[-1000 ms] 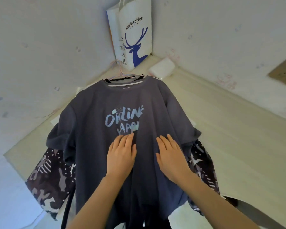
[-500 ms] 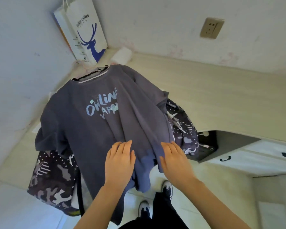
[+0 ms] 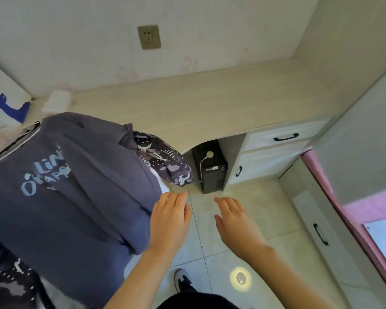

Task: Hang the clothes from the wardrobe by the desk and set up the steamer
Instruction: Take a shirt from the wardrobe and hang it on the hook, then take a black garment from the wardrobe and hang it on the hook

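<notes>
A dark grey T-shirt (image 3: 76, 197) with pale blue lettering hangs on the left, its collar toward the wall. Behind it hangs a dark patterned garment (image 3: 165, 166), showing at the shirt's right edge and at the lower left. My left hand (image 3: 169, 221) is flat with straight fingers, just off the shirt's right edge; whether it touches the cloth is unclear. My right hand (image 3: 234, 224) hovers open over the floor, apart from the clothes and holding nothing. No steamer is in view.
A pale wooden desk (image 3: 210, 103) runs along the wall under a socket (image 3: 149, 36). A black computer tower (image 3: 212, 170) stands beneath it, beside white drawers (image 3: 276, 141). A paper bag (image 3: 5, 101) stands at the far left. Pink fabric (image 3: 334, 197) is at the right.
The view has swung right, so the clothes now sit at the left. Both hands have slid off the shirt's front to its right side, over the floor.
</notes>
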Motion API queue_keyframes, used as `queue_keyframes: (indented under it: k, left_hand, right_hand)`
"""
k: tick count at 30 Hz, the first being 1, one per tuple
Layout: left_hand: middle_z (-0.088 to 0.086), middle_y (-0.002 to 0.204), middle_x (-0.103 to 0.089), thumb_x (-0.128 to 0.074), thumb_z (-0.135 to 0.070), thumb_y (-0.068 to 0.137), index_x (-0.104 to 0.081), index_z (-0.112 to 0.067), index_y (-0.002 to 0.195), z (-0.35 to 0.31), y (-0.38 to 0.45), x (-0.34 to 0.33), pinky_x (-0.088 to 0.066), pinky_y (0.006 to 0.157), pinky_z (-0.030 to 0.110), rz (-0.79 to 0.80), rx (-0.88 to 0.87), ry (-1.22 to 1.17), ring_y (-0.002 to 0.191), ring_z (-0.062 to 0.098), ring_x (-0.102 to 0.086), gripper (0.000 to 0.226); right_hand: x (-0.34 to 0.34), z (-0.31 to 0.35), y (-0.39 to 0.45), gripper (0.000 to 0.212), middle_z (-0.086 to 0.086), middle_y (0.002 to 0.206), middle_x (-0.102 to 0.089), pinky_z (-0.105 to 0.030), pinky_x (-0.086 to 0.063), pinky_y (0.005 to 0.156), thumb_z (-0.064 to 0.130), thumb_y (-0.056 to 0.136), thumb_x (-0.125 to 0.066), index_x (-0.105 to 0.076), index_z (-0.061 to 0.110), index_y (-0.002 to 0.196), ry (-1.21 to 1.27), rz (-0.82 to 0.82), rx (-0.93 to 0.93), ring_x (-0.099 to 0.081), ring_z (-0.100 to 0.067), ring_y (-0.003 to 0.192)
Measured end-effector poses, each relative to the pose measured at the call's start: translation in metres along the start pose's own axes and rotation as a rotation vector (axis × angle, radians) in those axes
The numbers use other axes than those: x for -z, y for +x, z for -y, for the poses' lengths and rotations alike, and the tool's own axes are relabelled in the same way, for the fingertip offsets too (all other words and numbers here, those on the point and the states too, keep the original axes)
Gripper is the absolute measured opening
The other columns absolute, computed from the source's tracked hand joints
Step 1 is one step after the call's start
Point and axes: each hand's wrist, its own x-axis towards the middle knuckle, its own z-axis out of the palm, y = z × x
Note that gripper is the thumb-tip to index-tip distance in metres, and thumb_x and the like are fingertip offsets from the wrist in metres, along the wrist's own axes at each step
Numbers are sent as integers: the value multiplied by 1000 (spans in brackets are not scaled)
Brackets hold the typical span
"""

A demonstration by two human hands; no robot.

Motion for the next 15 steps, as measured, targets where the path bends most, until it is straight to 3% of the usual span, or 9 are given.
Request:
queue_keyframes:
  k: [5,15]
  left_hand:
    - [0,96,-69,-67,-13,86,-67,-11,112,-91,-17,-21,-55,71,34,48,-102,-125,94,22,-60,26]
    - [-1,106,-70,-59,-19,93,-66,-11,117,-276,-81,-78,-53,83,33,180,-328,-206,103,21,-60,27]
  right_hand:
    - [28,-65,-75,44,-1,138,-50,-30,-39,105,32,98,-45,-43,16,139,17,-71,-127,-45,-21,129]
    - [67,-187,-235,44,-3,134,-53,-34,-39,104,29,97,-47,-44,13,138,-2,-183,-398,-49,-26,124]
